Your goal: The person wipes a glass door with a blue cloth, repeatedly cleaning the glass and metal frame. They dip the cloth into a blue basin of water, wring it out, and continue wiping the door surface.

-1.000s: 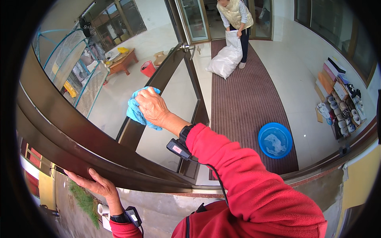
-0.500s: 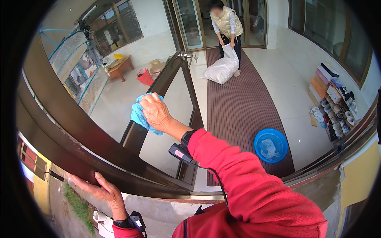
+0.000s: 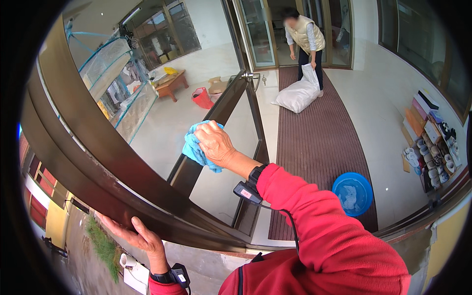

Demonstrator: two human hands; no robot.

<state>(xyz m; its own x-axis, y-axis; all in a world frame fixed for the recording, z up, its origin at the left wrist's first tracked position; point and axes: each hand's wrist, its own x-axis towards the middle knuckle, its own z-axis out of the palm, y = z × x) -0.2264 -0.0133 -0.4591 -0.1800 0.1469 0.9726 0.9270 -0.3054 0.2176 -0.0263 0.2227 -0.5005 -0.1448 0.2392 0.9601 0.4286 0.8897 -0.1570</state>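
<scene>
My right hand (image 3: 216,143) is closed over a bunched light-blue cloth (image 3: 196,147), pressing it on the dark edge of the open glass door (image 3: 216,191). That door swings inward, its metal handle (image 3: 252,77) farther along the same edge. Lower left, my left hand (image 3: 140,240) rests with fingers spread and thumb apart against the brown door frame (image 3: 118,211), holding nothing.
A blue basin (image 3: 368,194) of sudsy water stands on the ribbed brown mat (image 3: 314,157). Farther in, a person (image 3: 306,37) grips a white sack (image 3: 300,93). Shoes (image 3: 435,160) fill a rack at right; a red basket (image 3: 202,98) sits at left.
The whole view has shifted, moving the scene rightward. The other person has taken one hand off the sack. My right hand stays on the cloth at about the same part of the door edge.
</scene>
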